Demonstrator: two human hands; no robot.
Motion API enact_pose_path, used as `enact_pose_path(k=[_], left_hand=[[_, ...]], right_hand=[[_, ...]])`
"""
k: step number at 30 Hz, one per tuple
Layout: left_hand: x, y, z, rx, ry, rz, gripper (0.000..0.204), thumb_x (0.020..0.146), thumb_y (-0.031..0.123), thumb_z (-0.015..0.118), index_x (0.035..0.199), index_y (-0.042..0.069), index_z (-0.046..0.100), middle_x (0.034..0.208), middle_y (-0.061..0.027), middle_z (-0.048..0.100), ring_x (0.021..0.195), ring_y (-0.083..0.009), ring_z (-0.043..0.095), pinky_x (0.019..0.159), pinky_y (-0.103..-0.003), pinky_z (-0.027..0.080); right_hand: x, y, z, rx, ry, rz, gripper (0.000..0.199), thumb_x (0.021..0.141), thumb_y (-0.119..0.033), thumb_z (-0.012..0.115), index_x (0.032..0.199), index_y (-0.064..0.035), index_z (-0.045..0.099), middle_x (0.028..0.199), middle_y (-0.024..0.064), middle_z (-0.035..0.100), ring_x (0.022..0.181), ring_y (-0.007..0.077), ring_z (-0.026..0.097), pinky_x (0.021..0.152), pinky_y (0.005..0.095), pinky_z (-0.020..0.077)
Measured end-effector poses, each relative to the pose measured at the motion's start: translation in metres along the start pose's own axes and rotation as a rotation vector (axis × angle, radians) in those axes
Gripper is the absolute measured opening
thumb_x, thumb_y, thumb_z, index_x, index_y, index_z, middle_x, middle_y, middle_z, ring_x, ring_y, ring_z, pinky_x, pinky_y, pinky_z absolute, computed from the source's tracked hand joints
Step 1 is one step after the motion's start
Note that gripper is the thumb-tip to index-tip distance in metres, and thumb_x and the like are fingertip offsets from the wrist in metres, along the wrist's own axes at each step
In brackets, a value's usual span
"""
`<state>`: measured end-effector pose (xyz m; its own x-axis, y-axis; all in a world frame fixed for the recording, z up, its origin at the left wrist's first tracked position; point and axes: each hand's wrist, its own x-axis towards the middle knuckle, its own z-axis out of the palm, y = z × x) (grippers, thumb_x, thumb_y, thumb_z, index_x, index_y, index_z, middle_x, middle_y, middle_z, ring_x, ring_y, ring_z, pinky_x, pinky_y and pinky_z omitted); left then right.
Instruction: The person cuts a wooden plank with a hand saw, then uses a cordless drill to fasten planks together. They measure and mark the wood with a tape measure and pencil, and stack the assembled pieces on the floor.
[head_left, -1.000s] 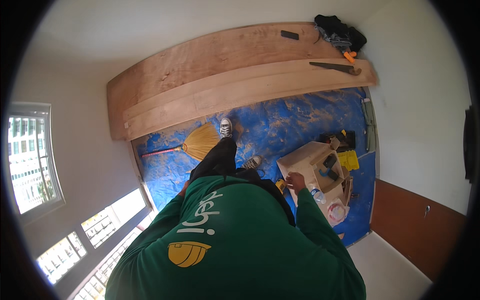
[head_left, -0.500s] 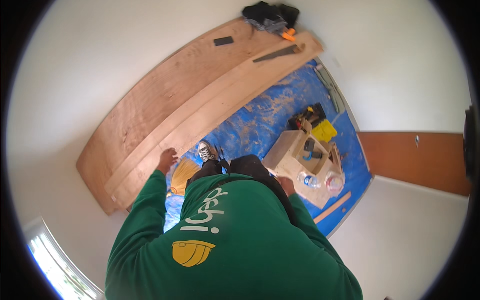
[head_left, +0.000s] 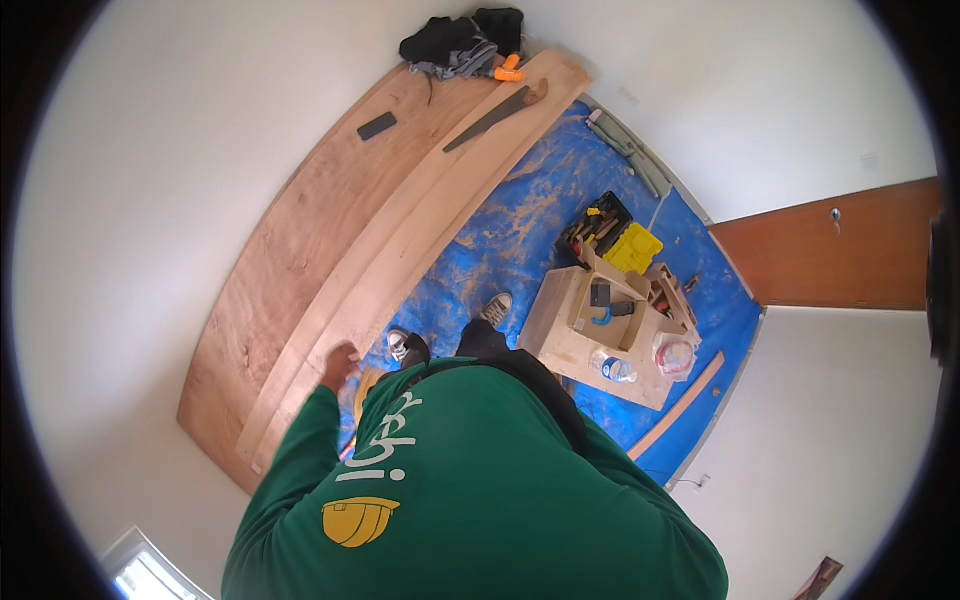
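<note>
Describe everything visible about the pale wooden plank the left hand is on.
The pale wooden plank is long, narrow, light tan, unpainted, and looks like bare sawn timber. It lies flat, running from the lower left to the upper right, partly over a wider reddish-brown board on one side and bordering the blue tarp on the other. A handsaw rests on it near its far end. The left hand lies on its near part; its grip cannot be made out.
</note>
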<state>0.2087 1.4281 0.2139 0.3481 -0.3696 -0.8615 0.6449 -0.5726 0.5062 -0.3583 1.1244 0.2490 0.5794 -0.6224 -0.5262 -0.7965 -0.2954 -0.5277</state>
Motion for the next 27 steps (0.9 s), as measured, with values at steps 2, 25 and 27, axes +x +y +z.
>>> enact_pose_path(k=[2,25,27], left_hand=[[0.003,-0.035,0.037,0.802,-0.202,0.312,0.029,0.107,0.028,0.056,0.123,0.008,0.071,0.113,-0.0112,0.074,0.105,-0.0277,0.071,0.088,-0.044,0.059],[0.063,0.232,0.249,0.602,-0.360,0.047,0.032,0.102,0.023,0.067,0.131,0.011,0.065,0.111,-0.0008,0.071,0.100,-0.0171,0.069,0.081,-0.034,0.055],[0.078,0.240,0.246,0.708,-0.480,0.095,0.031,0.102,0.023,0.066,0.130,0.009,0.065,0.112,-0.0032,0.071,0.102,-0.0185,0.069,0.081,-0.033,0.056]], right_hand=[[0.012,0.011,-0.007,0.069,0.013,0.030,0.029,0.093,-0.034,0.062,0.086,-0.0070,0.072,0.085,0.0245,0.072,0.088,0.0426,0.073,0.081,0.0526,0.0556],[0.080,0.019,-0.032,-0.086,0.194,0.064,0.023,0.094,-0.031,0.067,0.092,-0.0086,0.073,0.085,0.0161,0.075,0.081,0.0349,0.075,0.074,0.0538,0.0592],[0.057,0.007,0.015,0.107,0.307,0.104,0.024,0.091,-0.031,0.068,0.091,-0.0080,0.073,0.085,0.0175,0.075,0.082,0.0372,0.075,0.075,0.0541,0.0593]])
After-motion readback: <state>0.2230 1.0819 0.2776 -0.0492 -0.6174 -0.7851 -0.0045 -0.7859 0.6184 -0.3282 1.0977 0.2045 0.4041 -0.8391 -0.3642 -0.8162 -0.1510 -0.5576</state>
